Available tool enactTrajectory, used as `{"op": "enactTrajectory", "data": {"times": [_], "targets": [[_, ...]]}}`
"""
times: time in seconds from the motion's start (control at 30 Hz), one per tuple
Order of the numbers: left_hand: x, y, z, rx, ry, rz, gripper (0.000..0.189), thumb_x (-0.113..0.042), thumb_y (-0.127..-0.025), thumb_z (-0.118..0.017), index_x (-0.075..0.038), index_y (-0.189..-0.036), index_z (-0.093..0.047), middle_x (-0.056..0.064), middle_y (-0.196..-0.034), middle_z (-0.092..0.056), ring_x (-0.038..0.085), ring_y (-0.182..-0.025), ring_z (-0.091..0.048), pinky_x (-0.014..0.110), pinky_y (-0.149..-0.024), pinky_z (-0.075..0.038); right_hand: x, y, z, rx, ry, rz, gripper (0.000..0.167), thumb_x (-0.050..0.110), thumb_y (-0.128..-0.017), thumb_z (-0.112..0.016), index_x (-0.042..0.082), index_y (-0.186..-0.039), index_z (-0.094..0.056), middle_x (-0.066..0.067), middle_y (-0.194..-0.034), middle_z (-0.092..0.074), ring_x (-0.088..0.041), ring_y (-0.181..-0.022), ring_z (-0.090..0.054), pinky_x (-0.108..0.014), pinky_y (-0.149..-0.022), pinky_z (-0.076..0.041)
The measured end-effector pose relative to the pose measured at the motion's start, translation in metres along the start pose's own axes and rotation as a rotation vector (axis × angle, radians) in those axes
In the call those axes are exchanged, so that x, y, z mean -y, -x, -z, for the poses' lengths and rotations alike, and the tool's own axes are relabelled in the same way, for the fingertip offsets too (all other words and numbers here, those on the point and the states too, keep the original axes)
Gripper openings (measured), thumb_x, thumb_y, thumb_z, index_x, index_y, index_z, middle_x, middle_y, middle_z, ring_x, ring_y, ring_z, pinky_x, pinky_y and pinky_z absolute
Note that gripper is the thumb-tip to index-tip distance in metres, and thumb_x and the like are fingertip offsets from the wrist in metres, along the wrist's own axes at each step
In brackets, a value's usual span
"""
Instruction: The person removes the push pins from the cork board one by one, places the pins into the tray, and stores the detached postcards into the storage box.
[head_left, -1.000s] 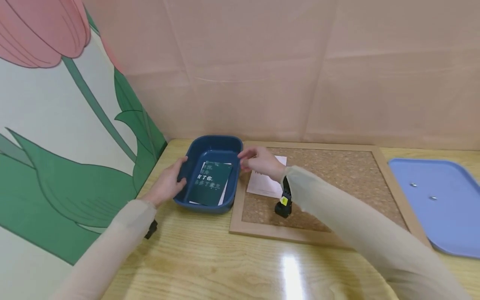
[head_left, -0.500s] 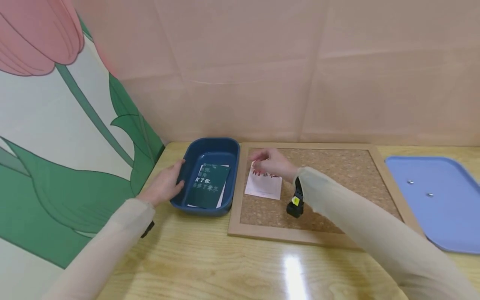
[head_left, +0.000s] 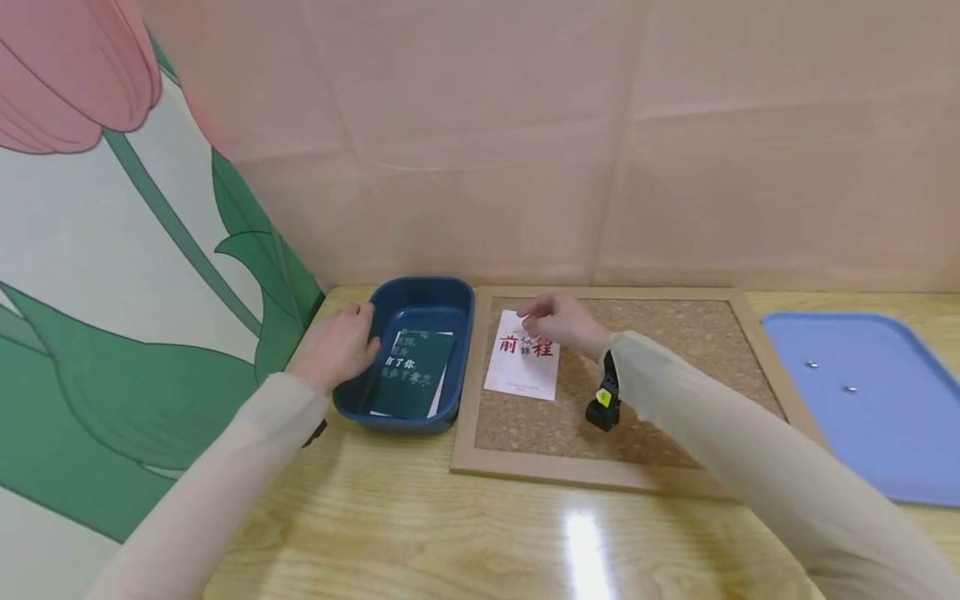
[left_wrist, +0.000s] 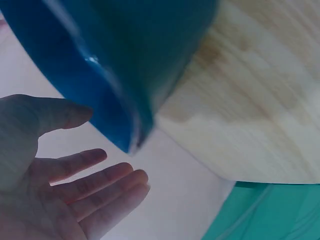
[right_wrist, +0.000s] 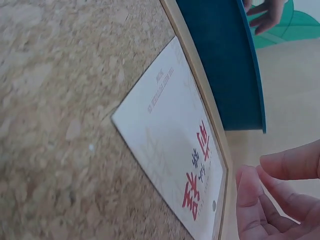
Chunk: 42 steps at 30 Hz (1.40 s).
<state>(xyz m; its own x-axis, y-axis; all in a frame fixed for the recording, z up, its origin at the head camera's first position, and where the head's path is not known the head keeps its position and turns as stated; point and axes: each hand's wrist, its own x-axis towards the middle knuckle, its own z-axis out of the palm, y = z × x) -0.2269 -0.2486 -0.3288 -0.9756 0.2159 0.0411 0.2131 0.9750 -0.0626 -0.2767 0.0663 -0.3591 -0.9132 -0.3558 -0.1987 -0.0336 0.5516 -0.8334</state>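
My left hand (head_left: 337, 344) is at the left rim of a dark blue plastic bin (head_left: 422, 427), its fingers relaxed; the left wrist view shows a gap between them and the bin. Inside lies a dark green card (head_left: 411, 375) with white lettering, over a white-edged card. My right hand (head_left: 566, 323) hovers over the top right of a white card (head_left: 517, 375) with red and dark characters, which lies on a framed corkboard (head_left: 637, 417). In the right wrist view its fingers are loosely curled, thumb near the forefinger, and nothing shows between them.
To the right of the corkboard lies a light blue tray (head_left: 892, 433) with two small metal pieces (head_left: 812, 364) on it. Everything stands on a wooden table (head_left: 420, 533). A pink cloth backdrop (head_left: 480, 208) and a tulip-patterned panel (head_left: 187, 392) border the table.
My right hand has moved right from the bin's rim to over the white card, uncovering its lettering. My left hand has shifted off its grip on the bin's left rim.
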Motion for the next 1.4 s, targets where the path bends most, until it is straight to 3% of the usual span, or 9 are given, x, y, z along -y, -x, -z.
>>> {"op": "enactTrajectory", "data": {"times": [0.23, 0.43, 0.67, 0.93, 1.17, 1.4], "targets": [[-0.016, -0.009, 0.010, 0.035, 0.024, -0.020, 0.051, -0.024, -0.094, -0.057, 0.008, -0.133, -0.046, 0.026, -0.123, -0.055, 0.037, -0.106, -0.059, 0.049, -0.084, -0.051, -0.005, -0.002, 0.004, -0.027, 0.023, -0.018, 0.034, 0.009, -0.095, -0.053, -0.003, -0.127, -0.057, -0.023, -0.119, -0.060, -0.030, -0.099, -0.062, -0.041, -0.087, -0.052], [-0.041, -0.007, 0.020, 0.062, 0.086, -0.077, 0.053, -0.025, -0.095, -0.056, 0.007, -0.135, -0.045, 0.025, -0.127, -0.052, 0.038, -0.114, -0.053, 0.048, -0.094, -0.047, -0.010, -0.003, 0.009, -0.055, 0.045, -0.012, 0.034, 0.007, -0.093, -0.054, -0.005, -0.124, -0.058, -0.022, -0.115, -0.061, -0.028, -0.098, -0.061, -0.038, -0.086, -0.052], [-0.067, -0.010, 0.028, 0.018, 0.093, -0.145, 0.048, -0.024, -0.094, -0.058, 0.006, -0.131, -0.050, 0.022, -0.122, -0.055, 0.035, -0.108, -0.054, 0.045, -0.087, -0.051, -0.015, -0.004, 0.015, -0.064, 0.040, -0.035, 0.034, 0.008, -0.093, -0.055, -0.005, -0.124, -0.059, -0.021, -0.114, -0.061, -0.024, -0.092, -0.059, -0.035, -0.081, -0.053], [-0.083, -0.017, 0.032, 0.060, 0.082, -0.156, 0.050, -0.026, -0.095, -0.057, 0.004, -0.135, -0.048, 0.021, -0.127, -0.053, 0.034, -0.112, -0.053, 0.044, -0.090, -0.050, -0.024, -0.009, 0.022, -0.065, 0.020, -0.040, 0.035, 0.005, -0.090, -0.056, -0.010, -0.121, -0.058, -0.023, -0.111, -0.061, -0.019, -0.080, -0.061, -0.028, -0.073, -0.053], [-0.098, -0.021, 0.027, 0.089, 0.066, -0.194, 0.052, -0.025, -0.095, -0.058, 0.004, -0.137, -0.046, 0.020, -0.124, -0.053, 0.032, -0.110, -0.053, 0.043, -0.089, -0.050, -0.024, -0.011, 0.022, -0.058, 0.023, -0.060, 0.035, 0.008, -0.091, -0.057, -0.007, -0.123, -0.058, -0.023, -0.115, -0.061, -0.022, -0.087, -0.061, -0.031, -0.077, -0.054], [-0.111, -0.024, 0.023, 0.139, 0.104, -0.195, 0.030, -0.021, -0.094, -0.057, 0.001, -0.113, -0.058, 0.016, -0.114, -0.053, 0.027, -0.098, -0.051, 0.041, -0.078, -0.052, -0.022, -0.007, 0.021, -0.055, 0.041, -0.044, 0.034, 0.007, -0.091, -0.058, -0.009, -0.121, -0.058, -0.023, -0.113, -0.061, -0.020, -0.083, -0.061, -0.029, -0.075, -0.053]]}}
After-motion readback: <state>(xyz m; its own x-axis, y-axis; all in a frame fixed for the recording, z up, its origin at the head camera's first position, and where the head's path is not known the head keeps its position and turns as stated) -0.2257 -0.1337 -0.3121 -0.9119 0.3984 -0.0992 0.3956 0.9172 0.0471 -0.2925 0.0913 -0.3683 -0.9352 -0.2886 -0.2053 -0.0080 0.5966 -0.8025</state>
